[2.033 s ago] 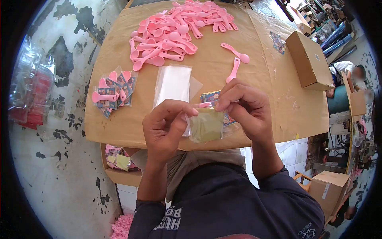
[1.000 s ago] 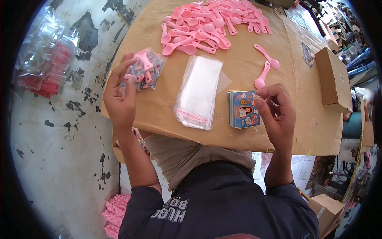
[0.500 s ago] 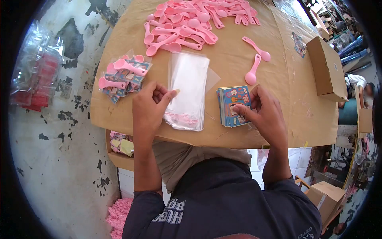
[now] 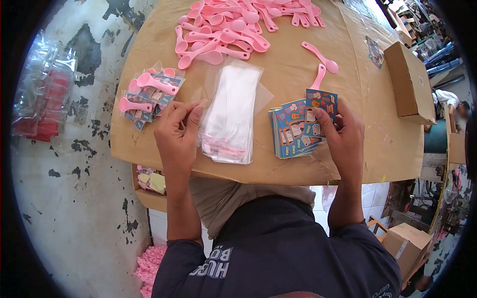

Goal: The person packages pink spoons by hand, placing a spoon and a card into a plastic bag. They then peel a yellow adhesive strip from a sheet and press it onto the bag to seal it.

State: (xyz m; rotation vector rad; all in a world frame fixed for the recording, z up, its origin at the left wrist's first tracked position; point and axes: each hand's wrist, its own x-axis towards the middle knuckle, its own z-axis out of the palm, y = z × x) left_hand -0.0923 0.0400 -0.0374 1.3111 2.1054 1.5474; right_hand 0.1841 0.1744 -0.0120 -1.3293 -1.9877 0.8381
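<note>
Thumb and fingers of my left hand [image 4: 180,130] are pinched on the edge of a clear plastic bag, just left of the stack of clear bags [image 4: 231,111]. My right hand [image 4: 343,136] grips a blue printed card [image 4: 323,105] between thumb and fingers, over the right side of the card stack [image 4: 290,130]. A pink spoon [image 4: 318,77] lies partly hidden behind the held card, and another pink spoon [image 4: 322,58] is just above it. Packed bags with cards and pink spoons [image 4: 151,94] are piled beyond my left hand.
A large heap of pink spoons [image 4: 223,32] covers the table's far side. On the right stands a cardboard box [image 4: 410,84], with a loose card [image 4: 374,52] near it. Another person [image 4: 447,99] is at the far right. An open box [image 4: 151,196] sits below the table's left edge.
My right hand has lifted a card off the stack and moved slightly right. My left hand has shifted left, drawing a clear bag's edge from the stack.
</note>
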